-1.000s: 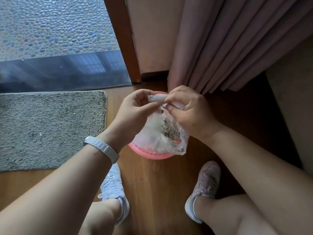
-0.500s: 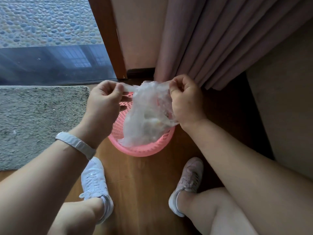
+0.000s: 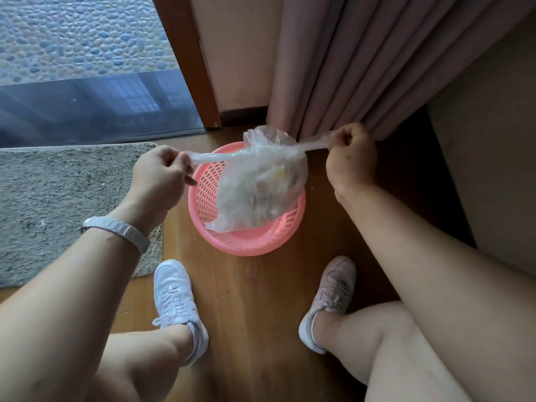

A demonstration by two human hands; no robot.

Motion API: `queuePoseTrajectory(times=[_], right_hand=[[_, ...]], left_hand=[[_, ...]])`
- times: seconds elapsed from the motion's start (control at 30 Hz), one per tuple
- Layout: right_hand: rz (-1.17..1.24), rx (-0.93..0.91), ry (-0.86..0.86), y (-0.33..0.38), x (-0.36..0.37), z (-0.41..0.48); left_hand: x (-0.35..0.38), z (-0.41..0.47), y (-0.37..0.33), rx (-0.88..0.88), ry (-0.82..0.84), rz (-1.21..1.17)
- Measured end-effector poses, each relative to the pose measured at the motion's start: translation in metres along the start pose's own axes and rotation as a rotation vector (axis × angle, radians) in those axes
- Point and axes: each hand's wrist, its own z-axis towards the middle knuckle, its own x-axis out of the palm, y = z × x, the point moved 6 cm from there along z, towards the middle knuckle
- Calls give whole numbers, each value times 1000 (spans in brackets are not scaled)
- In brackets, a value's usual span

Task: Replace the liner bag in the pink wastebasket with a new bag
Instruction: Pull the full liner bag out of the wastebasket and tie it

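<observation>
The pink wastebasket (image 3: 240,242), a round perforated plastic basket, stands on the wooden floor between my feet and the curtain. Above it hangs the old liner bag (image 3: 255,195), clear plastic with scraps of rubbish inside. Its top is drawn into two stretched strips. My left hand (image 3: 162,175) is closed on the left strip and my right hand (image 3: 351,158) is closed on the right one, pulling it taut. The bag's lower end reaches down into the basket. No new bag is in view.
A grey shaggy mat (image 3: 58,204) lies on the floor at the left. A pink curtain (image 3: 362,59) hangs right behind the basket, beside a wooden door frame (image 3: 188,65) and glass door. My two sneakered feet stand at the front.
My hands were together at the bag's mouth above the basket. They have moved apart, left and right, drawing the bag's top into two tight strips.
</observation>
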Motion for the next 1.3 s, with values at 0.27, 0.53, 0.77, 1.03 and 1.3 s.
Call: queuePoseTrajectory(times=[0.27,0.53,0.77,1.03,1.3], right_hand=[[-7,-162,136,16,7,-3],[124,-294,479,50,47,-48],[263,-292,621,68,63,-63],[278,-284,698,69,62,-68],[26,-418,657,62,58,-64]], left_hand=[[-4,-3,-12,114,14,-82],[32,-27,-47,268,285,-152],[43,-34,-52,249,308,-274],[40,-31,-47,224,261,-254],[31,-23,-45,264,173,-213]])
